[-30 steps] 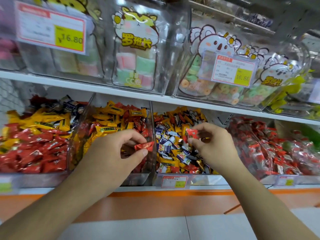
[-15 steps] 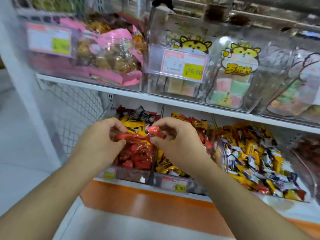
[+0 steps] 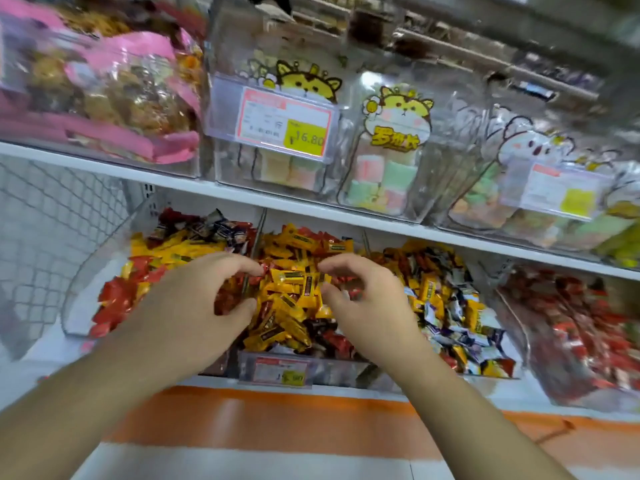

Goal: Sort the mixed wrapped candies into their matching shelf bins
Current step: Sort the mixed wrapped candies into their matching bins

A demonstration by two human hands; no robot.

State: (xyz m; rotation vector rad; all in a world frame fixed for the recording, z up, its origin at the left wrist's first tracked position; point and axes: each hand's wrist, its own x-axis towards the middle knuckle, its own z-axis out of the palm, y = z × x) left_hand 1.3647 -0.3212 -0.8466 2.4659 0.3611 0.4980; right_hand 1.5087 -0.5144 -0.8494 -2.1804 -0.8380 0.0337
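On the lower shelf we see four clear bins side by side. The leftmost bin (image 3: 104, 271) holds red wrapped candies with yellow ones and a few dark ones at the back. The second bin (image 3: 346, 370) is mostly yellow candies (image 3: 287, 299) with some red and dark ones near its front. The third bin (image 3: 498, 341) mixes yellow, white-and-purple and dark wrappers, and the far-right bin (image 3: 540, 368) is full of red wrappers. Above, clear containers hold pastel marshmallow packs (image 3: 384, 174) behind a price tag (image 3: 285, 121).

Our left hand (image 3: 187, 306) hovers over the divider between the first two bins, fingers curled, with a small red candy (image 3: 265, 270) at its fingertips; blur keeps us from telling whether it is actually pinched. Our right hand (image 3: 367, 303) hangs over the second bin, fingers loosely curled and holding nothing, its fingertips just above the yellow pile.

Half a second ago both hands pinched red candies together over the leftmost bin; now they are apart, the right hand has let its candy go, and the view has swung right.
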